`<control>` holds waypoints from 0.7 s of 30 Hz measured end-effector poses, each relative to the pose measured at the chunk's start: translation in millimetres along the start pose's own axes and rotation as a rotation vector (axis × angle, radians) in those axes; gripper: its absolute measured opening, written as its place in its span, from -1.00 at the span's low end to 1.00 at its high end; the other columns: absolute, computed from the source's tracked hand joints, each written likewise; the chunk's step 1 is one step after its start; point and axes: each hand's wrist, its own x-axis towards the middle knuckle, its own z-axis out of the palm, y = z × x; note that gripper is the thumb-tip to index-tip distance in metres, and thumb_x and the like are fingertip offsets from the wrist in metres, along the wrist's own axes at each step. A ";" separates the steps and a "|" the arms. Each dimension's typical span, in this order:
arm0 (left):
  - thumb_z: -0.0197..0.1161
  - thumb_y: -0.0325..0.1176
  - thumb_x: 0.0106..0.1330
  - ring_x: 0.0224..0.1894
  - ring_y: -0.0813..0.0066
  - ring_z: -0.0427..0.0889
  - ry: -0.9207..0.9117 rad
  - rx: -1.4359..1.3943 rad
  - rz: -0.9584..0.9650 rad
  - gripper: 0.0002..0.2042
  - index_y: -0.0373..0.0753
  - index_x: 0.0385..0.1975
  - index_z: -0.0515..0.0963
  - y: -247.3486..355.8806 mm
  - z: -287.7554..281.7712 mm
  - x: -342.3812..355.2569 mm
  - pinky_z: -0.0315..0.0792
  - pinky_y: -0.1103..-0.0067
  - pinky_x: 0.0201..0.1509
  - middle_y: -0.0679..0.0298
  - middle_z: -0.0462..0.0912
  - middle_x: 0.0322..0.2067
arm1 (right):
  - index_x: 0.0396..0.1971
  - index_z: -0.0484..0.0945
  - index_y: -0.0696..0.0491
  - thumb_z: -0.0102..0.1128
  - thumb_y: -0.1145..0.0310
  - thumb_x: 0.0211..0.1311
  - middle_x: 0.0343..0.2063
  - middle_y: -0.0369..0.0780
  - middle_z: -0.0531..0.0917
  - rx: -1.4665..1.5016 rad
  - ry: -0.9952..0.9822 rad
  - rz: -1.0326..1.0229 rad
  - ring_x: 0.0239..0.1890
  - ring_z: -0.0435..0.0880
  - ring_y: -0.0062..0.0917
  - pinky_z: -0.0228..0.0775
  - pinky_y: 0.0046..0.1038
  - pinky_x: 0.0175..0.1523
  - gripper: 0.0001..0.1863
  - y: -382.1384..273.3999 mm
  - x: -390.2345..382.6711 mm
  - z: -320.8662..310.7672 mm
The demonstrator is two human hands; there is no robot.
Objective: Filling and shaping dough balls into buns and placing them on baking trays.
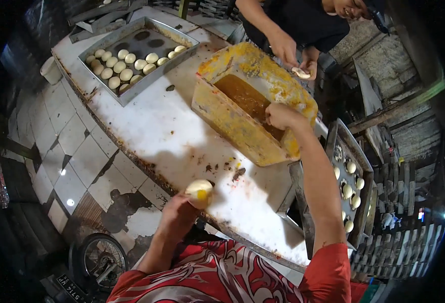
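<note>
My left hand [177, 214] is closed on a flattened round of pale dough [200, 188] with a yellow smear on it, held over the table's near edge. My right hand [283, 117] reaches into a deep, yellow-stained bin [222, 121] on the table. Its fingers are curled down at the orange-brown paste [247, 101] inside; whatever lies between them is hidden. Across the bin, another person's hands [285, 48] hold a similar dough piece [301, 73].
A square metal tray [167, 73] with several pale dough balls stands at the table's far left. Another dark tray [339, 166] with dough balls sits beside my right arm. Crumbs and stains dot the white tabletop [146, 126]. A motorcycle wheel [102, 257] shows at the lower left.
</note>
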 end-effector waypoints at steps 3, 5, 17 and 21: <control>-0.04 -0.31 0.26 0.12 0.26 0.38 0.033 0.060 -0.066 -0.55 -0.47 0.09 0.27 11.6 -8.1 10.5 0.23 0.41 0.22 0.03 0.42 0.04 | -0.30 0.56 0.13 0.05 0.44 0.01 -0.40 -0.06 0.63 -0.008 -0.297 -0.032 -0.35 0.59 -0.32 0.36 -0.31 -0.27 -0.78 9.2 56.1 22.6; -0.05 -0.31 0.26 0.14 0.24 0.37 0.020 -0.033 -0.141 -0.54 -0.47 0.10 0.26 26.3 -14.8 19.9 0.21 0.40 0.24 0.02 0.39 0.06 | -0.28 0.57 0.09 0.03 0.46 -0.01 -0.34 -0.06 0.63 -0.014 -0.382 -0.079 -0.27 0.61 -0.31 0.39 -0.33 -0.20 -0.75 8.1 72.3 37.3; 0.01 -0.25 0.25 0.13 0.22 0.36 -0.224 0.215 -0.292 -0.52 -0.44 0.09 0.25 61.4 21.4 88.6 0.23 0.36 0.23 0.07 0.37 0.08 | -0.33 0.53 0.10 0.05 0.28 0.22 -0.51 -0.32 0.55 0.651 -0.295 0.119 -0.46 0.49 -0.64 0.33 -0.59 -0.34 -0.79 32.8 -39.7 -44.4; 0.01 -0.21 0.26 0.16 0.28 0.33 -0.366 -0.275 -0.238 -0.54 -0.36 0.10 0.28 57.1 70.1 103.1 0.15 0.37 0.30 0.15 0.40 0.08 | -0.36 0.53 0.15 0.12 0.29 0.21 -0.50 -0.31 0.56 0.776 0.263 0.166 -0.43 0.50 -0.64 0.34 -0.56 -0.30 -0.80 1.1 -129.5 -30.8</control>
